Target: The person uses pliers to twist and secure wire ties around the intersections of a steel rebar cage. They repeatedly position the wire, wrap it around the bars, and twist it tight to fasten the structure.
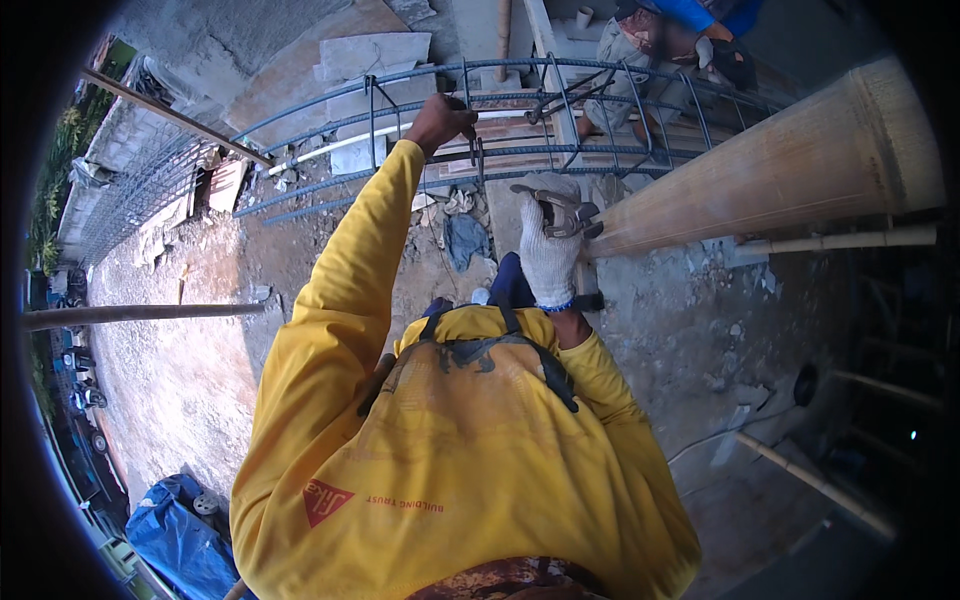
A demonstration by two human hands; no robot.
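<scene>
A long rebar cage [510, 98] of ribbed bars and square stirrups runs across in front of me. Bare and closed, my left hand [438, 122] is at the cage's middle bars, with its fingertips beside a stirrup [466, 78]. What the fingers pinch is too small to make out. Below the cage, my right hand [549, 260] wears a white knitted glove and is wrapped round a dark metal hand tool [566, 215] that looks like pincers. Part of that tool is hidden by the glove.
A thick bamboo pole [760, 165] slants close on my right. Another person [650, 50] sits beyond the cage. Thinner poles [145, 317] stick in from the left. Rubble and a blue-grey rag [465, 241] lie on the ground; a blue tarp [175, 530] is lower left.
</scene>
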